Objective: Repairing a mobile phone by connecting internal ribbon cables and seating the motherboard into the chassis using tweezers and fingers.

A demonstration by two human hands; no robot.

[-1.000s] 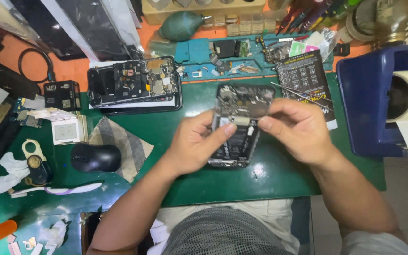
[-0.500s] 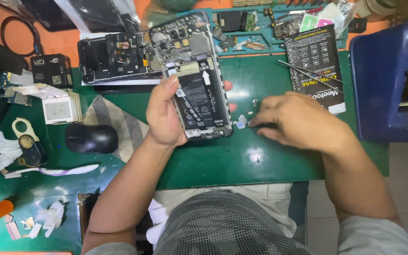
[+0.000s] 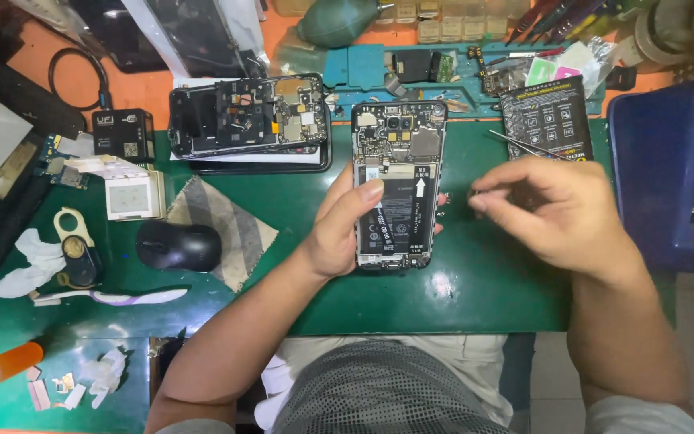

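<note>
The opened phone (image 3: 396,186) lies back-up near the middle of the green mat (image 3: 475,289), its cover off and board and battery bare, so the teardown looks well along though the parts are not yet out. The left hand (image 3: 345,229) grips its left edge, thumb across the battery. Just to the right, the right hand (image 3: 552,207) hovers with fingertips pinched; whether they hold a tiny part I cannot tell.

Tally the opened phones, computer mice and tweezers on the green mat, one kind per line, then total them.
Opened phones: 2, one in the left hand at, one at
Computer mouse: 1
Tweezers: 1
Total: 4
</note>
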